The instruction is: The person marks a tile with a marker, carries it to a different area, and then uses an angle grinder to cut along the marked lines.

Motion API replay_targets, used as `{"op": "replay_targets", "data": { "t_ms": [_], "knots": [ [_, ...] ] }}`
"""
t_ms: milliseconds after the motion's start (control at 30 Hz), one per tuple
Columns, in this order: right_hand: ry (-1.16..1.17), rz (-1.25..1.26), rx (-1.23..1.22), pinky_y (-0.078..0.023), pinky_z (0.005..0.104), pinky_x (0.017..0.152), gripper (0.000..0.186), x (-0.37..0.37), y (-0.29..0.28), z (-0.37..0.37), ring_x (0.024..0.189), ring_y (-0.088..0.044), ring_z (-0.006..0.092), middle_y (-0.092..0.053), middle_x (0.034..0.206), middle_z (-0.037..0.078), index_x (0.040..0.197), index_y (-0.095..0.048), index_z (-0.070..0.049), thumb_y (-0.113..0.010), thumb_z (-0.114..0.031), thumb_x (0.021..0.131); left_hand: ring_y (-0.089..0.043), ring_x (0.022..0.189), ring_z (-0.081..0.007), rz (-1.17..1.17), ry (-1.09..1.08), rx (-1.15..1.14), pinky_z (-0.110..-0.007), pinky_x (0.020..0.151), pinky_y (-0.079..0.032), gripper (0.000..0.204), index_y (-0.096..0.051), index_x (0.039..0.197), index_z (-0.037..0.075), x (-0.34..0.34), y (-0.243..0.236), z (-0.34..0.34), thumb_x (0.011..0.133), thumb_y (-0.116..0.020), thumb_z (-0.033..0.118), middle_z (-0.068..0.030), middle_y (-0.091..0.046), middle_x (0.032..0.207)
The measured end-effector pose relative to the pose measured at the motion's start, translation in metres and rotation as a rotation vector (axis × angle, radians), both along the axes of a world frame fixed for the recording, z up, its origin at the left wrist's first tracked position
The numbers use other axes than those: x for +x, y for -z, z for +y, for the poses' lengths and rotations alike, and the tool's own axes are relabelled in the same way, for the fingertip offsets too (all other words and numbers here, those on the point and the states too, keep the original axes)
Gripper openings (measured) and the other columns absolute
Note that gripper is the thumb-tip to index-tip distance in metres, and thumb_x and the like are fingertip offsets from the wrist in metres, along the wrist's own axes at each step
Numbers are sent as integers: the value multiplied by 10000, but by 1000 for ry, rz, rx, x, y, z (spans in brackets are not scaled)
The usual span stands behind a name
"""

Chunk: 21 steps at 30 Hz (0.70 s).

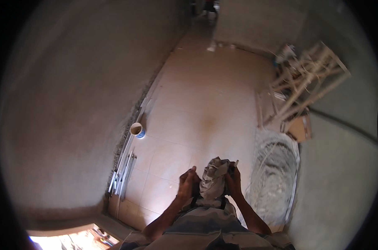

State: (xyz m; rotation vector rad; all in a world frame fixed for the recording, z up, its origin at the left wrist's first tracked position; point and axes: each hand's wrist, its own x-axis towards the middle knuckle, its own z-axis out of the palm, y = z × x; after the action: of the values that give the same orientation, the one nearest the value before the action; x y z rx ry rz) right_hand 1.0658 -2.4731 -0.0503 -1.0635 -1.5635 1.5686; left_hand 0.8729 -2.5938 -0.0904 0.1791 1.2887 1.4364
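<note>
A crumpled grey bundle [214,177], cloth or paper, is in front of my striped shirt. My right hand [232,179] is closed on its right edge, with a thin pale item poking up beside the fingers. My left hand [188,183] is just left of the bundle, thumb raised and fingers curled; what it holds, if anything, is hidden.
Pipes [124,171] and a bucket [137,131] line the left wall. At right are wooden frames [310,79], cardboard [299,128] and a grey powder heap on sheeting [272,175]. The tiled floor [201,91] leads to a far opening. A bright opening [64,239] is at lower left.
</note>
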Motion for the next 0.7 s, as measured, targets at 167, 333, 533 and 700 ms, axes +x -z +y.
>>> {"op": "replay_targets", "data": {
  "t_ms": [167,333,533,700],
  "knots": [
    [-190,-76,-57,-451,392,1053,408,-160,11,133,1206,-598,277,-642,1255,172,1321,-546,15,-597,-128,943,-567,1196,-185,-280,-156,195,-396,1027,-473,479,-570,1315,54,-83,-18,100,1051,-595,453,-107,-638,1209],
    [-256,-60,-174,-476,367,1010,396,-245,50,273,1154,-595,225,-629,1227,131,1345,-532,19,-539,-165,995,-540,1303,-246,404,-22,248,-367,1053,-489,654,-445,1533,47,-161,-3,247,991,-673,334,-139,-529,1462],
    [39,97,-223,-460,364,1027,454,-282,5,418,1199,-567,220,-604,1283,121,1385,-523,10,-549,-253,1016,-628,1147,-208,449,248,394,-335,998,-496,532,-555,1451,15,-262,4,471,1019,-639,314,-109,-671,1264],
    [332,269,-255,-495,354,992,410,-345,-31,561,1135,-611,217,-638,1235,111,1303,-596,-4,-642,-147,922,-603,1181,-199,371,632,313,-345,1039,-461,447,-531,1450,20,-333,-19,655,1047,-570,208,-131,-640,1288]
  ]
}}
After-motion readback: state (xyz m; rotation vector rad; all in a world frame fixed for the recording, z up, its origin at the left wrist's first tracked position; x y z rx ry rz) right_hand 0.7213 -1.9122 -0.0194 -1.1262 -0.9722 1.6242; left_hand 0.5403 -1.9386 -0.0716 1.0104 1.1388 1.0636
